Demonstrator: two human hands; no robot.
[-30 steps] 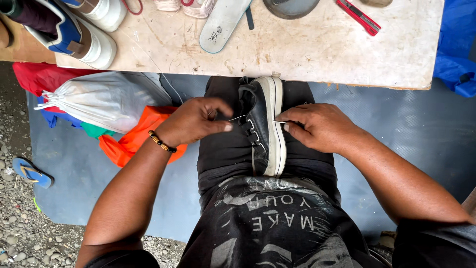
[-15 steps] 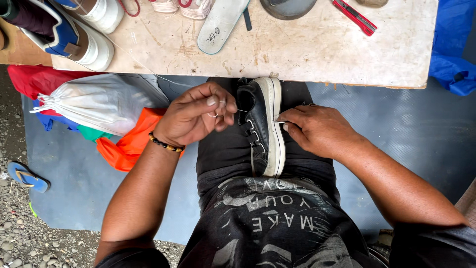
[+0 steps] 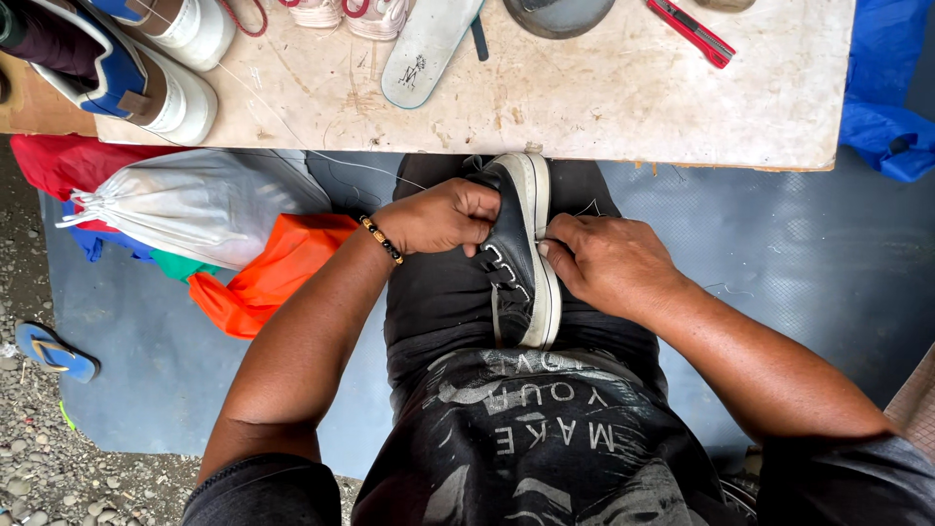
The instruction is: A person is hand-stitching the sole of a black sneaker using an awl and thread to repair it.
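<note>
Black sneaker (image 3: 516, 258) pinched between left hand (image 3: 443, 216) and right hand (image 3: 609, 263); table (image 3: 623, 97) ahead; white bag (image 3: 195, 205) beside.

Black white-soled shoe (image 3: 514, 255) lies sideways on the lap.

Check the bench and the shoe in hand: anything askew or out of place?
The loose insole lies out of any shoe on the worn table, beside a red utility knife. The black shoe lies on its side, gripped by left hand and right hand.
</note>
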